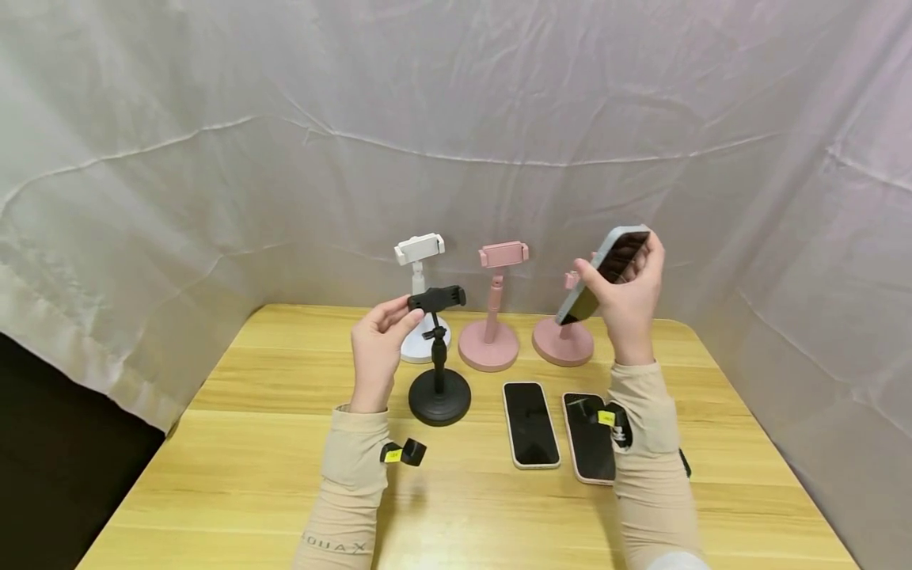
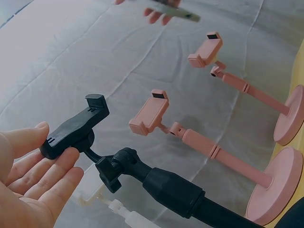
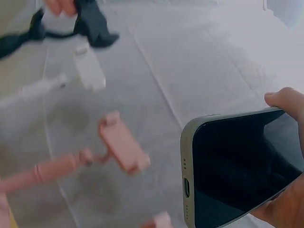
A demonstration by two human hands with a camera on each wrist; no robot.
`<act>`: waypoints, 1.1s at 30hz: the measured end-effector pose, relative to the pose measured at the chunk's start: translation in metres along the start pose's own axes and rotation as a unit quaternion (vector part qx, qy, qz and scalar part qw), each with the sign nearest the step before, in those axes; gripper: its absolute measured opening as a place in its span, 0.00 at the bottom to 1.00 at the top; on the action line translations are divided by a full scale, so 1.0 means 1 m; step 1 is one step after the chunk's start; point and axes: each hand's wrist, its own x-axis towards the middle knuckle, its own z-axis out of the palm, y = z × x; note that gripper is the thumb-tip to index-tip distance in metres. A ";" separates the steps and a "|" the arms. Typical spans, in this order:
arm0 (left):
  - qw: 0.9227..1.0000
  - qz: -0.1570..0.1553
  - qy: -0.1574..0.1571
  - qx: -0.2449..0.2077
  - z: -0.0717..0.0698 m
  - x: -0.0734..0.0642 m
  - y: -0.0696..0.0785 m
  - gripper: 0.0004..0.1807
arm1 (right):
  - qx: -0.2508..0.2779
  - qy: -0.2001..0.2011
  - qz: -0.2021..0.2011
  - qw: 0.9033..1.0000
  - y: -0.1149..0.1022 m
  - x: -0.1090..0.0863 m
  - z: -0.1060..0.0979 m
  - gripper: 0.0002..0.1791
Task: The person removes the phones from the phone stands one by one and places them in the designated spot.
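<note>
A black phone stand [image 1: 439, 396] with a round base stands on the table at the middle left. My left hand [image 1: 378, 339] pinches the left end of its clamp [image 2: 78, 126], thumb above and fingertips below. My right hand [image 1: 630, 297] grips a smartphone [image 1: 606, 273] in a pale case, raised and tilted above the table at the right. In the right wrist view its dark screen [image 3: 247, 166] and charging-port edge show, with the thumb on the upper edge. In the head view the raised phone partly hides a pink stand [image 1: 563, 343] behind it.
Behind the black stand are a white stand [image 1: 420, 249] and another pink stand [image 1: 489, 344]. Two phones lie screen up on the wooden table [image 1: 249, 443]: one in a pale case [image 1: 530, 425] and one in a pink case [image 1: 587, 439], partly under my right forearm. A grey curtain [image 1: 456, 198] hangs behind.
</note>
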 end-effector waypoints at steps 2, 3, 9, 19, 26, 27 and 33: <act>1.000 -0.001 0.000 0.001 0.000 0.000 -0.001 0.18 | -0.032 0.012 0.005 0.999 0.005 0.001 -0.014 0.48; 1.000 0.000 0.000 0.001 0.000 0.000 -0.001 0.17 | -0.045 0.017 0.010 0.999 0.007 0.001 -0.021 0.48; 1.000 0.001 0.003 -0.003 0.000 -0.001 -0.002 0.17 | -0.124 0.044 0.054 0.990 0.021 -0.001 -0.066 0.50; 1.000 -0.003 0.007 -0.012 0.003 -0.003 -0.002 0.16 | -0.292 0.083 0.112 0.946 0.039 -0.013 -0.142 0.51; 1.000 -0.010 0.007 0.001 0.001 -0.003 0.000 0.17 | -0.363 0.090 0.181 0.910 0.047 -0.021 -0.184 0.53; 1.000 -0.010 0.007 0.005 0.000 -0.002 0.000 0.17 | -0.367 0.085 0.186 0.908 0.048 -0.021 -0.188 0.54; 1.000 -0.008 0.018 0.024 -0.016 0.004 0.002 0.18 | -0.404 0.052 0.193 0.893 0.053 -0.024 -0.209 0.55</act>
